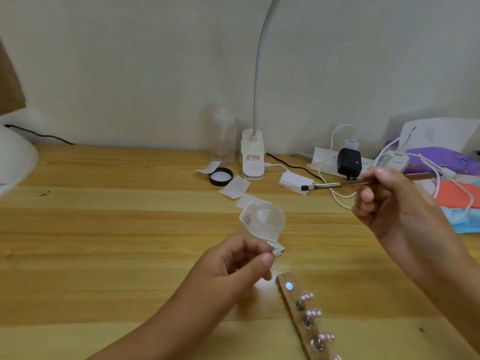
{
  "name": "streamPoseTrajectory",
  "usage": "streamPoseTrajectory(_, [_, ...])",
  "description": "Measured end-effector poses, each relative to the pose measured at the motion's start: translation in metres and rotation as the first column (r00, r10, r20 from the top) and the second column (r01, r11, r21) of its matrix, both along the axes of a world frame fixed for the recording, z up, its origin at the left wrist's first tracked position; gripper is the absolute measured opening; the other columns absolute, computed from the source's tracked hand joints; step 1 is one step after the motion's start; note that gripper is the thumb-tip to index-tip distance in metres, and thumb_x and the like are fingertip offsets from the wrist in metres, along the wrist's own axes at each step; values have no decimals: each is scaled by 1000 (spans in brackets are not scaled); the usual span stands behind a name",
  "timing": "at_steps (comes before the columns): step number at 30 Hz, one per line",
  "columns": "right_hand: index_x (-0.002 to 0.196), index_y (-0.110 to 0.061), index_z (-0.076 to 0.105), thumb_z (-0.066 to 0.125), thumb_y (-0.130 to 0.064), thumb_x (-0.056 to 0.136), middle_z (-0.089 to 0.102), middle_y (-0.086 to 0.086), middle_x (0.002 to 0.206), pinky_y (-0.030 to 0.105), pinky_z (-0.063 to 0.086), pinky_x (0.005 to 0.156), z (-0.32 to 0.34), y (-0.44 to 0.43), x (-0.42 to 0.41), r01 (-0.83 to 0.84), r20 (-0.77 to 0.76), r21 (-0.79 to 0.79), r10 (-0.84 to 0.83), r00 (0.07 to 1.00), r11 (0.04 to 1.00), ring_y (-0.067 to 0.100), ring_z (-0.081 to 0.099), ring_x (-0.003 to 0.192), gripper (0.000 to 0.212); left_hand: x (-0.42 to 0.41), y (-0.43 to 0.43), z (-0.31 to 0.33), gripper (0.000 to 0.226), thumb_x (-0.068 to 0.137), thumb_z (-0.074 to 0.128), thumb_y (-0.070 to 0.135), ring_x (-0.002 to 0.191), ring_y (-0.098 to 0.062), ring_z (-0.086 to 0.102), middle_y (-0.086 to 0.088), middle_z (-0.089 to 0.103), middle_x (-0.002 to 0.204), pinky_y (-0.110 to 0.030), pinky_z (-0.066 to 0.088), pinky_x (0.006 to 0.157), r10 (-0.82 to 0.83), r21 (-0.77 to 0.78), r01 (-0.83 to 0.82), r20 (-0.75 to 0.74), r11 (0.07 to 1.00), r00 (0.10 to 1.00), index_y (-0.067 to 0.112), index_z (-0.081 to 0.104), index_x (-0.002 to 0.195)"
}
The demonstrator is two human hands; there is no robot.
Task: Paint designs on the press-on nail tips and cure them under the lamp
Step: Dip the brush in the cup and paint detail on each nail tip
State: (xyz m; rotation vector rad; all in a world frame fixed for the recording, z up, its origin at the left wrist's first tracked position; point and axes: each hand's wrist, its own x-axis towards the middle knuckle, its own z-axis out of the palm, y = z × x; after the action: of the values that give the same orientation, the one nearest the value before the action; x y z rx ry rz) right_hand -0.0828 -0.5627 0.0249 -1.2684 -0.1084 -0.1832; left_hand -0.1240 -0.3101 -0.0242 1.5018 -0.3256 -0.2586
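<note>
A wooden strip (285,280) lies at the lower middle of the table, with round metal holders carrying pink nail tips (313,313) painted with white marks. Just left of it, my left hand (233,268) pinches something small and pale at its fingertips, right beside a clear glass cup (262,222) standing on white paper squares. My right hand (384,201) is raised at the right and grips a thin brown brush (324,185), whose dark tip points left. A white domed lamp (15,165) shows at the left edge.
A white clip-on desk lamp (253,162) with a gooseneck stands at the back, beside a clear bottle (223,136) and a black lid (220,176). A power strip (327,162) with plugs and white cables sits at the right, near purple and orange packets.
</note>
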Motion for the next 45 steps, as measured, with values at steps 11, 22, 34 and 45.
streamPoseTrajectory(11, [84, -13, 76, 69, -16, 70, 54, -1, 66, 19, 49, 57, -45, 7, -34, -109, -44, 98, 114, 993, 989, 9, 53, 63, 16, 1, -1, 4, 8, 76, 68, 32, 80, -3, 60, 14, 68, 82, -16, 48, 72, -33, 130, 30, 18, 991, 999, 36, 72, 82])
streamPoseTrajectory(22, [75, -20, 67, 56, -13, 76, 58, 4, 68, 22, 52, 54, -49, 6, -38, -92, -54, 37, 94, 994, 995, 12, 59, 60, 13, 4, 0, 1, 12, 80, 66, 34, 84, -3, 62, 13, 73, 94, -12, 47, 76, -56, 162, 53, 13, 985, 998, 37, 76, 86])
streamPoseTrajectory(34, [72, -22, 69, 54, -13, 76, 61, 6, 69, 22, 52, 57, -48, 9, -39, -92, -46, -50, 90, 995, 994, 13, 59, 61, 18, 1, -1, 5, 10, 76, 70, 33, 80, -1, 61, 6, 74, 91, -12, 48, 71, -19, 145, 23, -24, 989, 1000, 36, 77, 82])
streamPoseTrajectory(45, [73, -23, 63, 47, -8, 78, 59, 1, 70, 21, 51, 59, -45, 9, -43, -23, 92, -45, 27, 995, 999, 13, 55, 62, 22, 2, -1, 4, 10, 75, 71, 33, 82, -2, 64, 7, 75, 97, -18, 52, 76, -15, 146, 23, -52, 989, 999, 37, 76, 83])
